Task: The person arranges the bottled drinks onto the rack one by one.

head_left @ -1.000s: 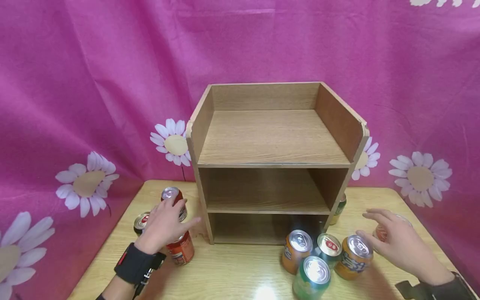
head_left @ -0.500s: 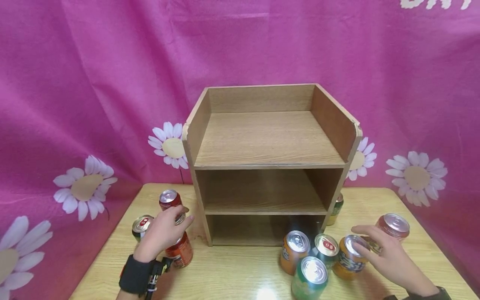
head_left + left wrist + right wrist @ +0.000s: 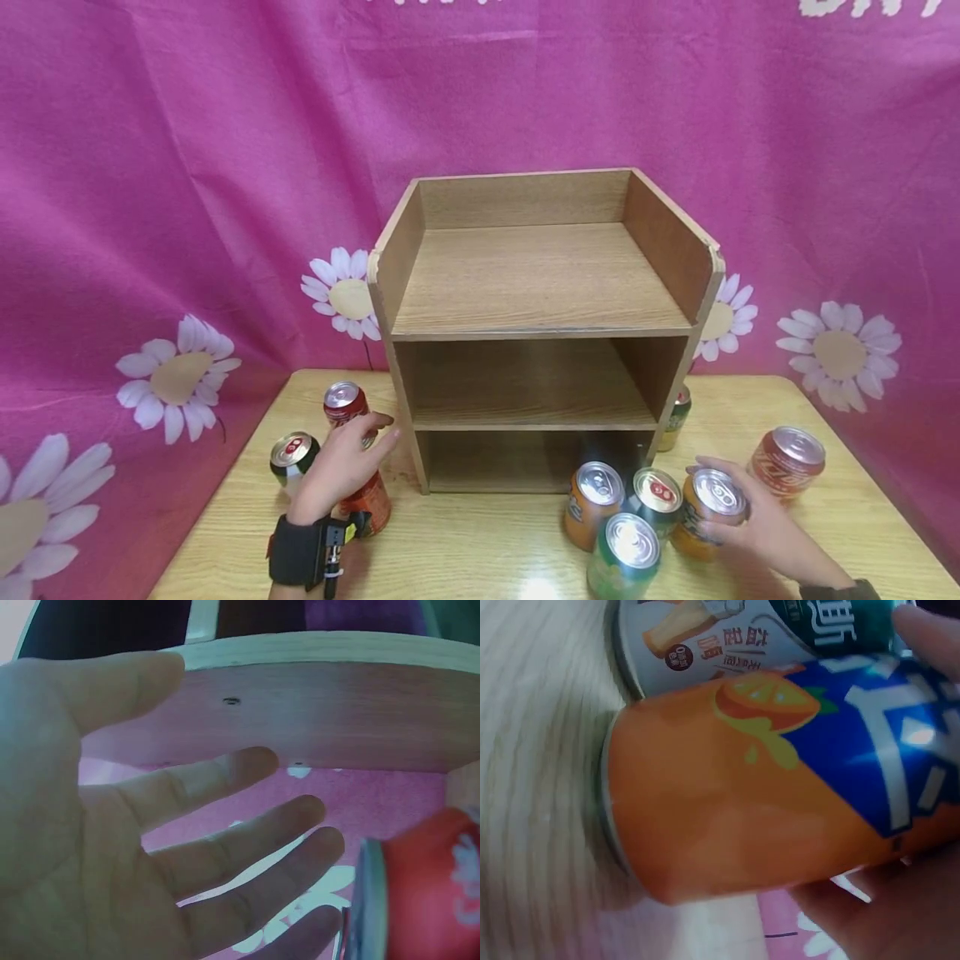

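Observation:
My right hand (image 3: 768, 529) holds an orange soda can (image 3: 717, 493), its thumb on the near side and fingers round the far side. The right wrist view has this upright can (image 3: 697, 802) filling the middle, next to a green-and-white can (image 3: 697, 637). My left hand (image 3: 337, 471) hovers over a red can (image 3: 372, 504), fingers spread and holding nothing; it partly covers that can. A second red can (image 3: 345, 402) stands just behind the fingers, and a dark can with a gold lid (image 3: 292, 452) is left of the hand.
A wooden shelf unit (image 3: 540, 279) with three levels stands mid-table. Before its right side are another orange can (image 3: 596, 496), a gold-lidded can (image 3: 657, 493) and a green can (image 3: 628, 550). A red can (image 3: 791, 458) stands far right, another can (image 3: 675, 417) beside the unit.
My right hand has moved left from near the far-right red can and closed round the orange can. The left hand has shifted slightly right and stays empty.

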Available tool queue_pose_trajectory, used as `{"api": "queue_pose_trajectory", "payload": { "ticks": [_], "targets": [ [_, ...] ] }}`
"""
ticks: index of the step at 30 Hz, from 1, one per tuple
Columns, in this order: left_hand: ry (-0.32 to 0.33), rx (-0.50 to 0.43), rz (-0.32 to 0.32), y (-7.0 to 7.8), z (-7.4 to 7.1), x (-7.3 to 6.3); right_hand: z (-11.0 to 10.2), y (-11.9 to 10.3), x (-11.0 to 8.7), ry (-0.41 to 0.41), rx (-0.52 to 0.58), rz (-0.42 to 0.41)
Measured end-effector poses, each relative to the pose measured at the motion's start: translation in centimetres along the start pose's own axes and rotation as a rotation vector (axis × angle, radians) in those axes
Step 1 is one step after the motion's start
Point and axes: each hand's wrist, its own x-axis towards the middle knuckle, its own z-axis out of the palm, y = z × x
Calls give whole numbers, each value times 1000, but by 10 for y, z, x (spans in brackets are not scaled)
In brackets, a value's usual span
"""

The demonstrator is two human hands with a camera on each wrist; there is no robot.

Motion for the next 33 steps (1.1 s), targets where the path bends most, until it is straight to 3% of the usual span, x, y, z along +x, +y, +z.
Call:
{"api": "queue_pose_trajectory", "payload": {
  "ticks": [5, 8, 13, 19, 22, 28, 33],
  "targets": [
    [-21, 1, 15, 1, -2, 3, -1, 18, 6, -166, 323, -102],
    [-27, 3, 32, 2, -4, 4, -3, 26, 8, -244, 378, -126],
    [-24, -21, 21, -1, -9, 1, -6, 32, 6, -288, 361, -80],
    [-33, -27, -54, -5, -14, -5, -6, 32, 3, -283, 287, -95],
    [-31, -30, -52, -5, -14, -4, -4, 31, 2, -240, 226, -70],
    [-47, -42, -38, -2, -13, -2, -5, 26, 0, -178, 86, 64],
    [-45, -34, -47, -3, -11, -2, -3, 25, 3, -121, 81, 6]
  ]
}}
